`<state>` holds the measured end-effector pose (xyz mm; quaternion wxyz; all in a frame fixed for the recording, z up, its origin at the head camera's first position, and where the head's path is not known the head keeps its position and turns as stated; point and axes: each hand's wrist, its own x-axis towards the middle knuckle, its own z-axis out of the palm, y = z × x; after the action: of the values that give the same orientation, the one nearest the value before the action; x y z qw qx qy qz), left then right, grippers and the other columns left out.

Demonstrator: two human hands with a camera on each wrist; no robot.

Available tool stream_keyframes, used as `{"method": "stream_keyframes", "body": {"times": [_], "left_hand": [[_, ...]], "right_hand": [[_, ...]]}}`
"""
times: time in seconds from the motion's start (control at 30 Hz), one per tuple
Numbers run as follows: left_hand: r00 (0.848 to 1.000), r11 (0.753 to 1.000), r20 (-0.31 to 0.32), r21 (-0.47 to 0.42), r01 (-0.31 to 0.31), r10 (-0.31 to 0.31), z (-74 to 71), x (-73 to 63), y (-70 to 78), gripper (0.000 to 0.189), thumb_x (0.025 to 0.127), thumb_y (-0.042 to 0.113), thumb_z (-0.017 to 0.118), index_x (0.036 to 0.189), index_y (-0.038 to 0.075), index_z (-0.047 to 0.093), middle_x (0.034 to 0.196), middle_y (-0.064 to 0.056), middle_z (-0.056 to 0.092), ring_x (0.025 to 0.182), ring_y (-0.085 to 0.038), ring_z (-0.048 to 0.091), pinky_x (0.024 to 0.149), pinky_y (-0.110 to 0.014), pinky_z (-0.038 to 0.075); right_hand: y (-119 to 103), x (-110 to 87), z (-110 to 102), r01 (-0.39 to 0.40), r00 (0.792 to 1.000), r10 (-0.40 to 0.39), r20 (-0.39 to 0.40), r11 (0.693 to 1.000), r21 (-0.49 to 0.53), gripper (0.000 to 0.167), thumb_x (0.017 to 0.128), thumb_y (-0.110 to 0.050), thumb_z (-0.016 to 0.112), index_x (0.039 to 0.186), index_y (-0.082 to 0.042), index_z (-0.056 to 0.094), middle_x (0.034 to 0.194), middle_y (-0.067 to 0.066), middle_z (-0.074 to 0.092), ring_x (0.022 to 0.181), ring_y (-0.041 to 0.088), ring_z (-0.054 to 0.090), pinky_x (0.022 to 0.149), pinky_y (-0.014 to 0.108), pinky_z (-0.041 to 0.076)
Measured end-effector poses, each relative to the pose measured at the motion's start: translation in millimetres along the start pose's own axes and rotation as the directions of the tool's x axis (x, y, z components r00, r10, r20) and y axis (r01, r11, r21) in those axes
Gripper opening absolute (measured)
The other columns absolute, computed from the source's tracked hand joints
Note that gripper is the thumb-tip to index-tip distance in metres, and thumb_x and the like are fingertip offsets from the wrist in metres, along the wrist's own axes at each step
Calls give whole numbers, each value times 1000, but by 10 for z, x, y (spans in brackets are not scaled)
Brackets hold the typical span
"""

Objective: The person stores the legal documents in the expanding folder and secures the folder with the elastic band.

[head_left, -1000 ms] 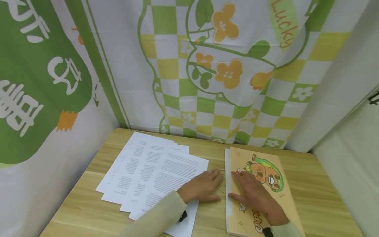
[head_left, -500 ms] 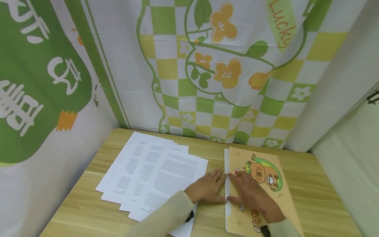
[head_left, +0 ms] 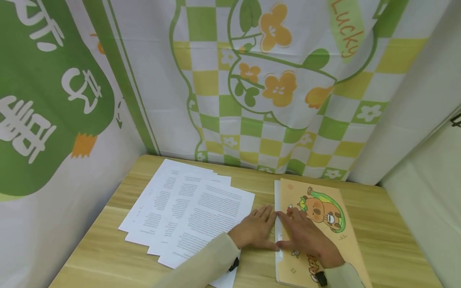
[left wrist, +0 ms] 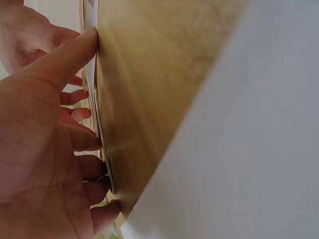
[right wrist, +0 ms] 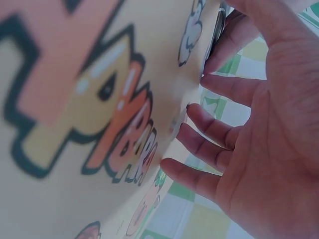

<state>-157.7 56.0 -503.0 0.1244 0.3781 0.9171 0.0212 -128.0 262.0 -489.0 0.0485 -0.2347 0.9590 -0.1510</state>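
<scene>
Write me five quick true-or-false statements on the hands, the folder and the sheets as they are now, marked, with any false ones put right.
1. The right hand touches the tan folder. True.
2. The left hand grips the printed sheets. False: it holds none of them, and its thumb is at the folder's edge.
3. The sheets overlap in a fan on the wooden table. True.
4. In the head view, the folder lies to the left of the sheets. False: it lies to their right.
5. The folder bears a picture of a cartoon animal. True.
</scene>
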Motion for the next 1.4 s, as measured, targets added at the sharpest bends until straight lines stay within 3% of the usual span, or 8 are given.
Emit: {"method": "stream_keyframes", "body": {"times": [0.27, 0.53, 1.0, 1.23, 1.4], "left_hand": [[1000, 1000, 14, 1, 22, -22, 26, 27, 15, 112, 85, 80, 58, 165, 11, 21, 170, -11, 16, 155, -24, 16, 121, -39, 22], [998, 999, 47, -11, 45, -45, 30, 61, 34, 113, 84, 81, 58, 166, 15, 18, 170, -11, 13, 155, -24, 14, 122, -40, 21], [996, 997, 66, -40, 67, -64, 33, 76, 53, 110, 84, 80, 60, 166, 19, 20, 171, -8, 11, 156, -23, 10, 122, -41, 19], [993, 995, 93, -50, 80, -76, 106, 141, 35, 110, 85, 80, 59, 167, 19, 15, 171, -10, 5, 156, -24, 5, 123, -43, 14], [993, 995, 83, -51, 83, -79, 147, 180, 23, 110, 84, 80, 61, 166, 22, 17, 171, -8, 7, 156, -24, 7, 123, -45, 17]], "right_hand": [[4, 7, -7, -28, 999, 28, 20, 999, 21, 94, 76, -53, 88, 149, -7, 51, 123, 14, 49, 106, 29, 48, 84, 48, 50], [-11, 12, -19, -55, 998, 54, 40, 998, 17, 86, 79, -39, 86, 151, -8, 50, 121, 13, 49, 105, 30, 49, 83, 49, 49], [16, -26, -137, 0, 1000, 0, 1, 1000, -3, 76, 80, -39, 86, 143, -7, 58, 119, 12, 48, 99, 25, 48, 79, 41, 48], [5, -21, -285, -46, 998, 45, 35, 998, 50, 75, 81, -32, 86, 146, -11, 57, 122, 12, 46, 101, 27, 47, 73, 39, 50], [-3, -24, -360, -105, 993, 101, 53, 991, 77, 65, 83, -29, 85, 141, -15, 62, 121, 14, 46, 101, 32, 50, 67, 40, 50]]}}
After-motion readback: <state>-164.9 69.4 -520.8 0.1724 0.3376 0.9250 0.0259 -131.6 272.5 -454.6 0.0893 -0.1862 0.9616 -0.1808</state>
